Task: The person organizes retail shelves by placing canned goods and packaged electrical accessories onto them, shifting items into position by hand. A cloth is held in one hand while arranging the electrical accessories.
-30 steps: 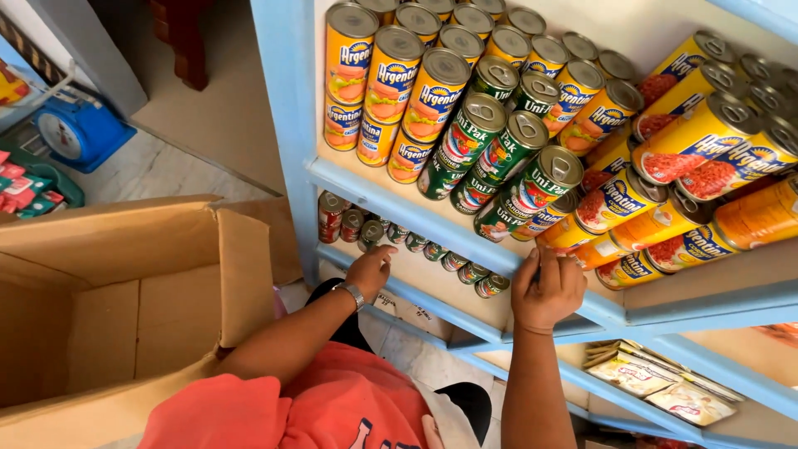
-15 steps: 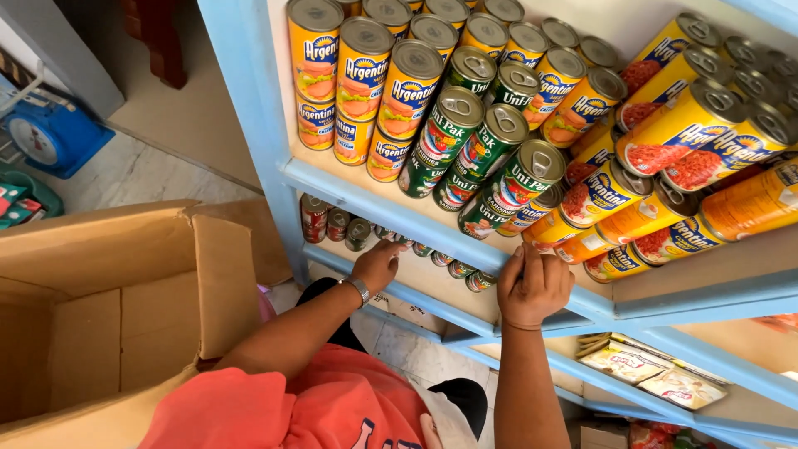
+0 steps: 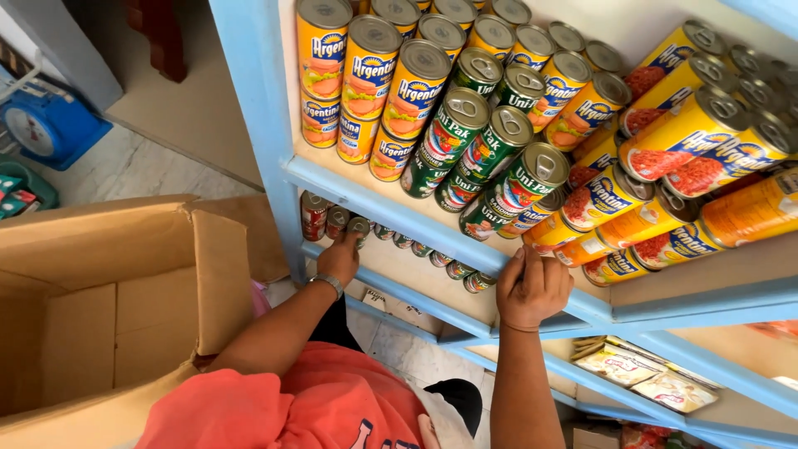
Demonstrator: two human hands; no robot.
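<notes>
My left hand [image 3: 339,258], with a bracelet on its wrist, reaches into the lower shelf and closes its fingers on a small can [image 3: 359,226] at the left end of a row of small cans [image 3: 432,256]. My right hand [image 3: 532,287] grips the front edge of the blue shelf [image 3: 399,218] above, just under the green cans [image 3: 490,158]. Yellow cans [image 3: 366,79] stand stacked to the left of the green ones, and more yellow cans [image 3: 682,158] to the right. I wear an orange-red shirt.
An open cardboard box [image 3: 108,299] stands at the lower left beside the shelf post [image 3: 258,125]. A blue scale [image 3: 50,125] sits on the floor at the far left. Flat packets [image 3: 640,374] lie on a lower shelf at the right.
My left hand has moved up and left along the lower shelf to the end of the small-can row. My right hand stays on the shelf edge. The view has shifted.
</notes>
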